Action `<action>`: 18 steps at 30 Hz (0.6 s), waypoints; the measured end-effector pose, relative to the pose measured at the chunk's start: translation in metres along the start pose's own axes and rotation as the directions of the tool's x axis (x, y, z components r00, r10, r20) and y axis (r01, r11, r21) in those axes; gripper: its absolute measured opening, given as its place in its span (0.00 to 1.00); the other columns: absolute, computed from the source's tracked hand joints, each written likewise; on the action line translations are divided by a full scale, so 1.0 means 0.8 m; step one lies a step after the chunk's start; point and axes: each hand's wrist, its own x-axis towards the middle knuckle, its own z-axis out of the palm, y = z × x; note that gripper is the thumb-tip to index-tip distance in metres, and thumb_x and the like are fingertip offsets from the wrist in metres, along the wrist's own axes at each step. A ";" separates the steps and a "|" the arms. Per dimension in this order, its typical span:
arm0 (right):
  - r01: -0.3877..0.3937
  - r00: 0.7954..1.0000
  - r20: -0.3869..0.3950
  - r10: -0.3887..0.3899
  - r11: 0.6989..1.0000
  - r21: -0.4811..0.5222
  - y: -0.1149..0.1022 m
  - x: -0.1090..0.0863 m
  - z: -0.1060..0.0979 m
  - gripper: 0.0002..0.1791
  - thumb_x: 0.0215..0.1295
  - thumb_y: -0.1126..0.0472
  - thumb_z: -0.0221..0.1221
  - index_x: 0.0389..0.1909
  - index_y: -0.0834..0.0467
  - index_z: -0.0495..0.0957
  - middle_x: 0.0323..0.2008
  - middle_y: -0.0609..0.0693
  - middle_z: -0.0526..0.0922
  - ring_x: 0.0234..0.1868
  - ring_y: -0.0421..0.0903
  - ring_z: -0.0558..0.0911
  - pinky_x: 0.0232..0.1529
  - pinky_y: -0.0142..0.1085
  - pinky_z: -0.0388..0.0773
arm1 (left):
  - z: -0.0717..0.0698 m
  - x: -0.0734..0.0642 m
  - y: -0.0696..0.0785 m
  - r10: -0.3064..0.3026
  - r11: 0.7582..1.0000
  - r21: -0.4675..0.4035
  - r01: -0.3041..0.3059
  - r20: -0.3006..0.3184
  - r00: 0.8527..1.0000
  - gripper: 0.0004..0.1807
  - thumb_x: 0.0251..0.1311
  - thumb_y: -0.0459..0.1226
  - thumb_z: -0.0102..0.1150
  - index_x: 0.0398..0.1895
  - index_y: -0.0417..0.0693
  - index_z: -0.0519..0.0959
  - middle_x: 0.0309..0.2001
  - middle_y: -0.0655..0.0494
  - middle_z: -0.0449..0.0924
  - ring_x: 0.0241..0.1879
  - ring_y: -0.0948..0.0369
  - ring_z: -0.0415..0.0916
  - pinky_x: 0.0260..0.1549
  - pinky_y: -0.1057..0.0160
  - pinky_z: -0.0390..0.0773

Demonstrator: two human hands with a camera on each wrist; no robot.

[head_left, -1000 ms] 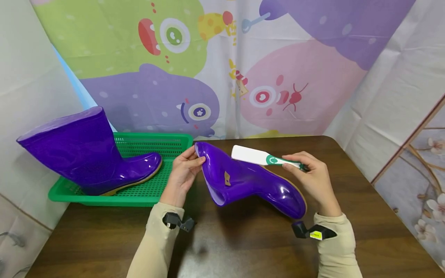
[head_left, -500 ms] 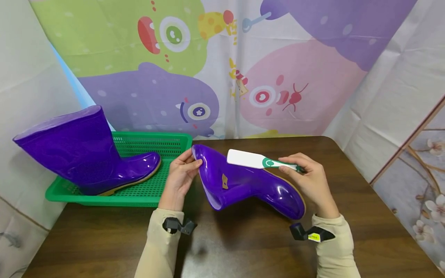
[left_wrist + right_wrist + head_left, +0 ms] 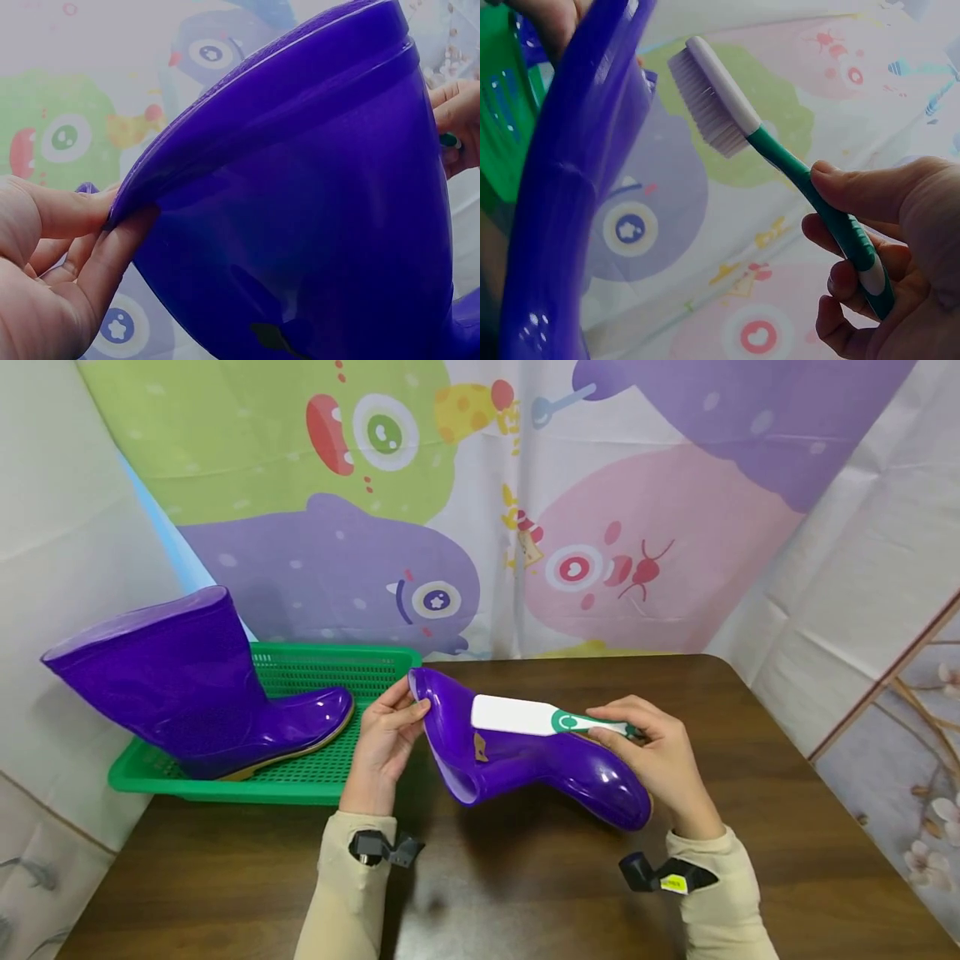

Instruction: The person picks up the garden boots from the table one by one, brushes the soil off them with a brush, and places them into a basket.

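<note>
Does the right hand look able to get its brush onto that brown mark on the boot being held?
Probably yes: the right hand holds the brush just above the brown mark on the held boot, and nothing lies between them.

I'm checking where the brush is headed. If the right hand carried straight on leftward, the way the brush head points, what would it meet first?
Probably the shaft of the purple boot the left hand pinches at its rim. From the right hand, the brush sits just off it; depth is unclear.
</note>
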 end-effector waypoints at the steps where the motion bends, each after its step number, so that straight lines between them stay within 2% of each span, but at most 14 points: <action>1: 0.001 1.000 0.012 -0.001 1.000 0.001 0.000 0.000 0.002 0.13 0.53 0.81 0.66 0.40 0.70 0.85 0.36 0.56 0.84 0.37 0.39 0.80 0.33 0.26 0.76 | 0.000 0.000 0.000 -0.001 1.000 0.002 0.001 -0.003 1.000 0.30 0.58 0.10 0.42 0.37 0.49 0.87 0.33 0.51 0.86 0.27 0.62 0.83 0.27 0.68 0.82; 9: 0.014 0.994 0.106 -0.022 0.997 0.074 0.002 -0.003 0.012 0.13 0.54 0.80 0.66 0.40 0.67 0.86 0.36 0.52 0.85 0.39 0.41 0.80 0.34 0.28 0.74 | 0.002 0.000 0.001 -0.002 1.000 0.018 0.002 -0.010 1.000 0.31 0.57 0.10 0.41 0.37 0.50 0.87 0.34 0.52 0.86 0.27 0.62 0.83 0.26 0.68 0.82; 18: -0.034 0.982 0.189 0.024 0.998 0.049 0.008 -0.003 0.013 0.11 0.57 0.77 0.66 0.40 0.64 0.87 0.35 0.52 0.85 0.37 0.42 0.80 0.34 0.30 0.73 | 0.000 0.000 0.001 -0.007 1.000 0.010 0.007 -0.029 1.000 0.32 0.58 0.10 0.41 0.37 0.51 0.87 0.35 0.51 0.86 0.28 0.62 0.83 0.28 0.68 0.83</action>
